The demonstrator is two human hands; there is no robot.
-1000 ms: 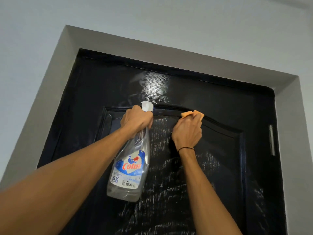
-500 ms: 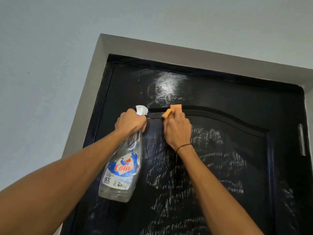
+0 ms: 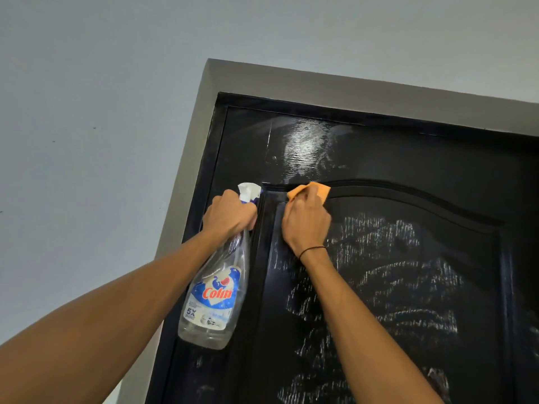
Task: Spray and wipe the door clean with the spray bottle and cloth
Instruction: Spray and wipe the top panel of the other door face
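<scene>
I am looking up at a black door (image 3: 408, 158), glossy and streaked with pale smears across its arched panel. I am holding a clear bottle (image 3: 213, 298) in my left hand (image 3: 230, 215), fingers curled around its neck, its body hanging down beside the panel's left edge. I am pressing an orange cloth (image 3: 310, 190) against the panel's top moulding with my right hand (image 3: 306, 221), fingers bent over it. A thin black band (image 3: 312, 250) is circling my right wrist.
</scene>
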